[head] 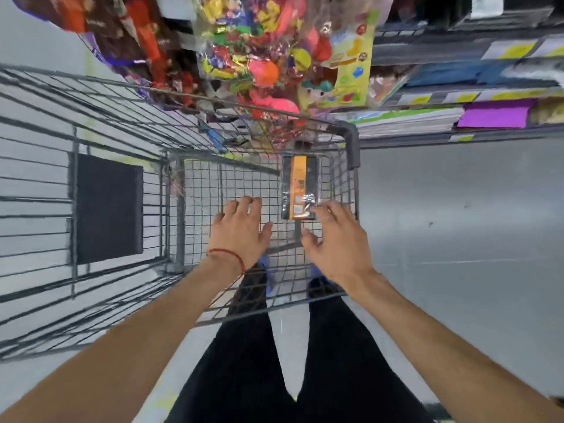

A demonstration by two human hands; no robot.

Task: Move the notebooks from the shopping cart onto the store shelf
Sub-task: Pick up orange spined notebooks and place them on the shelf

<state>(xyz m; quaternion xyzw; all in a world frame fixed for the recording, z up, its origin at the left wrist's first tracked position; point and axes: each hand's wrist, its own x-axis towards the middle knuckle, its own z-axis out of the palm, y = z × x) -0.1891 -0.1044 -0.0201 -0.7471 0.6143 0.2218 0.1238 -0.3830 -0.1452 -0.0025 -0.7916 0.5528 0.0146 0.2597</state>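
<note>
Notebook [298, 187] lay flat in the cart [353, 145], plastic-wrapped, likely light, stiff, slick; best gripped across its near end. Left hand [241, 230] and right hand [338, 239] were released, grasping nothing.

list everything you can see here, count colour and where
grey wire shopping cart: one, grey, centre and left
black plastic-wrapped notebook pack with orange band: one, black and orange, in the cart, right side
black rectangular panel: one, black, cart's left side
clear bags of bright toys: several, multicoloured, top centre
grey store shelf: several tiers, grey, top right
purple paper stack: one, purple, on the shelf
red string bracelet: one, red, left wrist
left hand: one, open, over the cart
right hand: one, open, fingertips at the pack
</note>
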